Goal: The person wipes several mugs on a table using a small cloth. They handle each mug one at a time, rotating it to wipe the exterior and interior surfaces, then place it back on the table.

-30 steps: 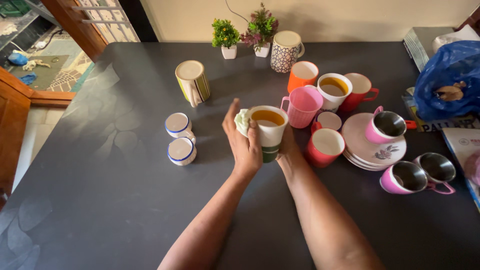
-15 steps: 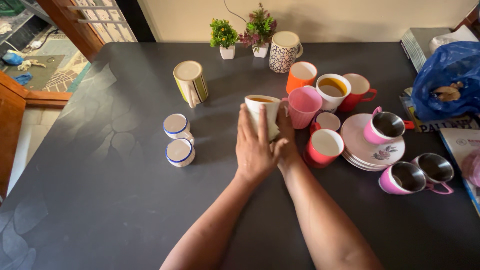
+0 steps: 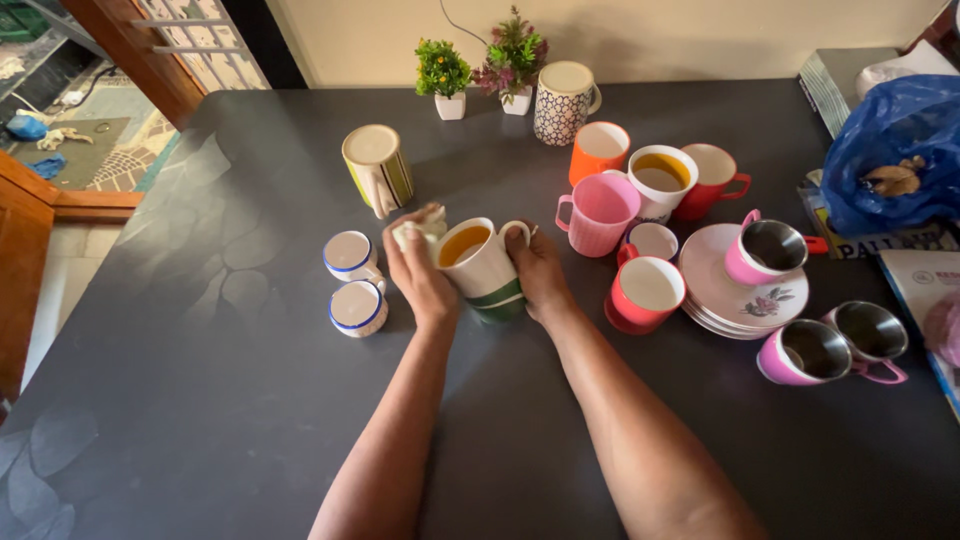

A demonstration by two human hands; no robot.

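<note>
White-and-green mug (image 3: 482,272) tilted between left hand (image 3: 418,272) and right hand (image 3: 538,275).

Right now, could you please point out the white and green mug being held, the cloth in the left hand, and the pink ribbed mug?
white and green mug (image 3: 487,278): head view, on its outer side wall.
cloth (image 3: 420,229): head view, on the bunched top above the fingers.
pink ribbed mug (image 3: 603,220): head view, on its ribbed front wall.

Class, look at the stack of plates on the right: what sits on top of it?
A pink steel-lined cup stands on the plates, beside a flower print on the top plate. The plate surface under the cup is hidden.
</note>
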